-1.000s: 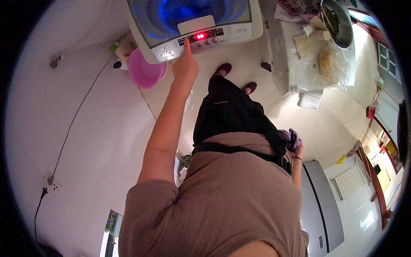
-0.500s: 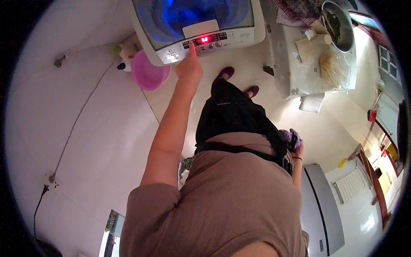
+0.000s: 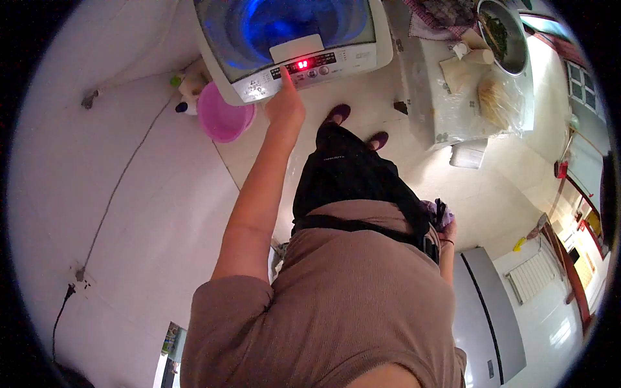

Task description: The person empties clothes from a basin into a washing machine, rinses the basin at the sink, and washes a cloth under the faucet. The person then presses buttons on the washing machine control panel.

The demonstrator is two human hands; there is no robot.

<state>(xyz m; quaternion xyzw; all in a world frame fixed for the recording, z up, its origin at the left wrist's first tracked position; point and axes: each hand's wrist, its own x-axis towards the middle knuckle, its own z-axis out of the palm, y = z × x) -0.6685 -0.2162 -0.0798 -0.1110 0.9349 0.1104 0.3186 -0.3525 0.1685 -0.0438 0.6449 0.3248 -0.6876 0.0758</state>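
At the top of the head view is a top-loading washing machine (image 3: 359, 59) with a see-through lid and a blue-lit drum. Red digits glow on its control panel (image 3: 317, 63). My left hand (image 3: 285, 107) touches this panel left of the digits with a stretched index finger; its other fingers look curled, with nothing visible in them. Low at my right side, my right hand (image 3: 449, 231) is closed on a bunched purple cloth (image 3: 442, 215). A black strap or band shows against the cloth, and part of that hand's fingers is hidden.
A pink basin (image 3: 223, 116) stands left of the machine, near bottles by the wall. To the right, a plastic-covered table (image 3: 420, 97) bears a metal bowl (image 3: 515, 55) of greens and a bag of noodle-like strands (image 3: 497, 103). A grey cabinet-like appliance (image 3: 482, 317) stands lower right.
The view has shifted slightly, and the machine sits a little further left. The red digits seem to read differently. My left finger stays at the panel, and my right hand still holds the purple cloth.
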